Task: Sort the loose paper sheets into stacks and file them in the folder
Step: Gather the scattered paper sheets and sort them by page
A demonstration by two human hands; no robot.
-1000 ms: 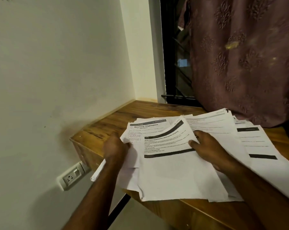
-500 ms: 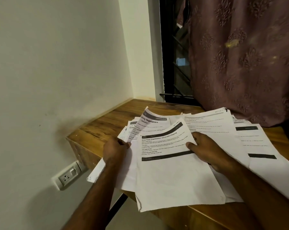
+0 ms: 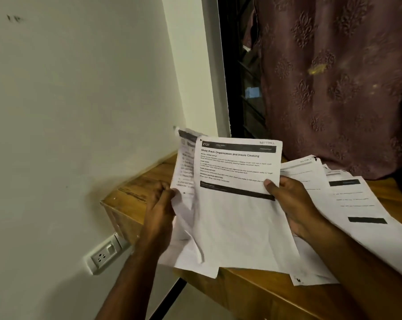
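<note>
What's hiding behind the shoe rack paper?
More printed sheets, gripped by the left hand. Only their left edges peek out; the shoe rack paper covers the rest.

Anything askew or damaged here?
Yes. The white printed sheets on the wooden table lie fanned and overhang its front edge. The bundle held up by both hands looks crumpled at its lower left.

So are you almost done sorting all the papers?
Not nearly. No finished stack shows yet. Right now the left hand and right hand hold up a bunch of sheets, the "Shoe Rack Organization" page in front. More loose sheets lie fanned on the wooden table, and no folder is in view.
</note>
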